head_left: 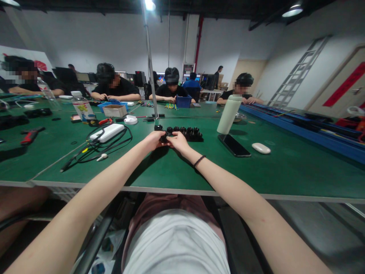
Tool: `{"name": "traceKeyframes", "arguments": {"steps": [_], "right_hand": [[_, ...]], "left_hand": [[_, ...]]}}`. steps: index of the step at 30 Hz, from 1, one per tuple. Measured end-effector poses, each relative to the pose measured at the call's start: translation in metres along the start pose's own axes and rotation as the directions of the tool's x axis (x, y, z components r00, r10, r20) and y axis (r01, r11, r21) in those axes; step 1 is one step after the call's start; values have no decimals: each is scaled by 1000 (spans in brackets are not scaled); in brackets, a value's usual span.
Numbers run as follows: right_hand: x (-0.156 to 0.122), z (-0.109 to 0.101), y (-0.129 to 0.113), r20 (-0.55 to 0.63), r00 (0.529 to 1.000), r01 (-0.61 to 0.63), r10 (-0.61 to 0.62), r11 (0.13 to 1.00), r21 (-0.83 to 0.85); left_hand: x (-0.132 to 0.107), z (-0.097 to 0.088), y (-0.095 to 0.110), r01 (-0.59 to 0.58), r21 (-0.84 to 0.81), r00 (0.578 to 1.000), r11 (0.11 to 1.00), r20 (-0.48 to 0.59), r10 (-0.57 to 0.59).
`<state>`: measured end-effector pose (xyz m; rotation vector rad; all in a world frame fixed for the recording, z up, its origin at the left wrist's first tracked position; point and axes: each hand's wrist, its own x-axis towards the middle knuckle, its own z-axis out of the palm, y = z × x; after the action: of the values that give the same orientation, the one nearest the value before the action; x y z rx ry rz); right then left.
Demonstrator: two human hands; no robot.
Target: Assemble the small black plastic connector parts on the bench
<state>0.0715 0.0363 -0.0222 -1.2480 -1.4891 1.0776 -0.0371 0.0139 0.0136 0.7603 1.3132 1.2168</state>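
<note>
My left hand (156,139) and my right hand (177,140) meet over the green table, in the middle of the head view. Between them they grip a small black part (164,137), too small and too covered by the fingers to name. Both hands are closed, thumbs close together on top of it. Just behind and right of my right hand stands a row of small black parts (192,134), packed side by side. Another small black piece (158,128) lies just beyond my left hand.
On the right are a pale green bottle (229,115), a phone (234,145) and a white earbud case (261,148). A white power strip (107,132) with black cable lies left, near an earbud (102,156). A metal pole (150,57) rises behind my hands. Co-workers sit across the table (182,171).
</note>
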Motion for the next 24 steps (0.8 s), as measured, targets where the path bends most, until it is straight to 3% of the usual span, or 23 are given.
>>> {"name": "traceKeyframes", "arguments": {"steps": [24], "right_hand": [[-9, -2, -12, -3, 999, -54, 54, 998, 28]], "left_hand": [[-2, 0, 1, -53, 47, 997, 997, 50, 50]]}}
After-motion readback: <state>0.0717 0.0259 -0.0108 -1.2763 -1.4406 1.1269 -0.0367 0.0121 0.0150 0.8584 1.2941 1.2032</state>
